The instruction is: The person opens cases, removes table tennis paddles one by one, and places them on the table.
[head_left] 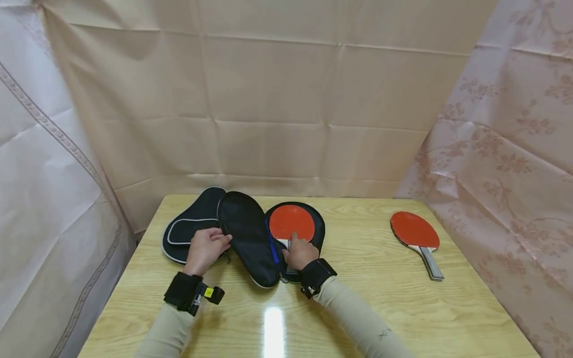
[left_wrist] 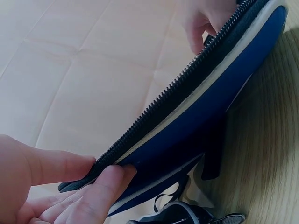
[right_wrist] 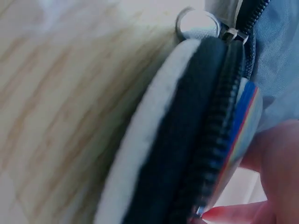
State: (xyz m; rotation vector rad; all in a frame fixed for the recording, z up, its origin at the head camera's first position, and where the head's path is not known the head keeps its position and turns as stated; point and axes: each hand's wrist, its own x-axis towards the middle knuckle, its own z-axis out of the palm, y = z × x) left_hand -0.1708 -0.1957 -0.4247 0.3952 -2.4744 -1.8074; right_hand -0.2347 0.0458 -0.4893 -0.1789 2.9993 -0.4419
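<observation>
A black paddle case (head_left: 243,233) lies unzipped, its flap folded over to the left and its blue lining showing along the opening. My left hand (head_left: 207,248) pinches the flap's zippered edge between thumb and fingers; the left wrist view shows the zipper teeth (left_wrist: 154,105) and blue outer fabric up close. In the case's other half lies a red table tennis paddle (head_left: 291,221). Over its handle, my right hand (head_left: 302,252) holds it, index finger pointing up onto the red rubber. The right wrist view shows the zipper pull (right_wrist: 198,23) beside the paddle's handle end (right_wrist: 245,112).
Partly under the flap, a second black case (head_left: 192,228) with white piping lies at the left. Another red paddle (head_left: 415,231) rests on the right side of the wooden table (head_left: 358,298), handle toward the front. Beige cloth (head_left: 268,99) hangs behind the table.
</observation>
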